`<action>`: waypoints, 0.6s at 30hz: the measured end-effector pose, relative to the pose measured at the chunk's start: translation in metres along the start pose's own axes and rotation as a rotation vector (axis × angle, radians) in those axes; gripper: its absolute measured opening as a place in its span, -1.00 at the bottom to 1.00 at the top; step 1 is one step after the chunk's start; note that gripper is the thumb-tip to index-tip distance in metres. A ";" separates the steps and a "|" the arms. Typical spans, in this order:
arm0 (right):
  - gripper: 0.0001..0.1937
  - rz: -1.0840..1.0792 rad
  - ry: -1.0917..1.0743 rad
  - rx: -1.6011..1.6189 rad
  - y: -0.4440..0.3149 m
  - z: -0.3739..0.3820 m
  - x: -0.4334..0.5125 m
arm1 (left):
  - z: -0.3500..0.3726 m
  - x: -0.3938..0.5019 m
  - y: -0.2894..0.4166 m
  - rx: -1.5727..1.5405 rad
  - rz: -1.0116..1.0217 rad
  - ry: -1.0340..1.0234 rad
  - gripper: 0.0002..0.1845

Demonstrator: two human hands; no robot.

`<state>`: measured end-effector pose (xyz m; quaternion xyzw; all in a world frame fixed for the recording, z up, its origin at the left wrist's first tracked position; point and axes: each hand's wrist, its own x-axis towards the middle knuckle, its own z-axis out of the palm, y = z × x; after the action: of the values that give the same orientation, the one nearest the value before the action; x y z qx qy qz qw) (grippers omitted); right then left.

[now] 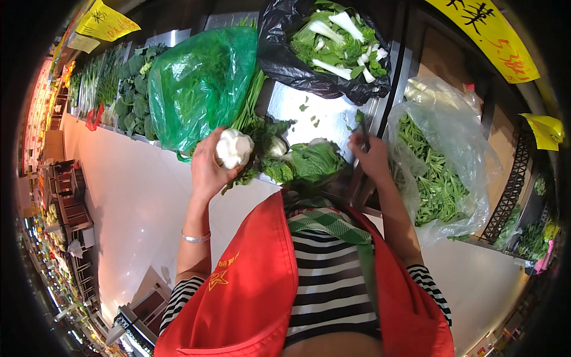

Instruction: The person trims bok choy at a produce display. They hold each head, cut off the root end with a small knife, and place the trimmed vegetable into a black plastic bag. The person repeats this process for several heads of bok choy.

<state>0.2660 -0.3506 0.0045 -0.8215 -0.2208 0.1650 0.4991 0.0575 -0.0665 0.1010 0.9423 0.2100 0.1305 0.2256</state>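
Observation:
My left hand (207, 161) is wrapped around the thick white base of a leafy vegetable (233, 149), likely a bok choy, its cut end turned up towards me. Dark green leaves spread from it over the metal counter's edge. My right hand (374, 156) grips a dark, narrow tool (365, 134), apparently a knife; blur hides its blade. Between my hands, more green leafy vegetables (308, 161) lie along the near edge of the metal counter (328, 111). Small leaf scraps (315, 121) are scattered on the metal.
Beyond the counter's middle sits a black plastic bag (285, 73) of trimmed stalks and leaves. A green plastic bag (196, 89) and broccoli (138, 85) lie left. On the right is a clear bag of leafy greens (439, 178). Yellow handwritten signs (490, 38) hang above.

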 end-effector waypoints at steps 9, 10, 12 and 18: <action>-0.66 -0.092 -0.062 -0.106 0.022 0.032 -0.009 | 0.014 -0.021 -0.009 -0.057 -0.061 0.016 -0.18; -0.67 -0.093 -0.017 -0.089 0.022 0.034 -0.003 | 0.015 -0.019 -0.008 -0.070 -0.049 0.021 -0.17; -0.68 -0.113 0.069 -0.044 0.023 0.037 0.006 | 0.016 -0.017 -0.008 -0.090 -0.034 0.039 -0.12; -0.70 0.129 0.000 0.220 0.006 0.038 0.016 | 0.015 -0.019 -0.018 -0.922 -0.332 -0.074 -0.10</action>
<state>0.2621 -0.3163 -0.0187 -0.7742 -0.1479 0.2202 0.5747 0.0403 -0.0659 0.0769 0.7023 0.2695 0.1388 0.6441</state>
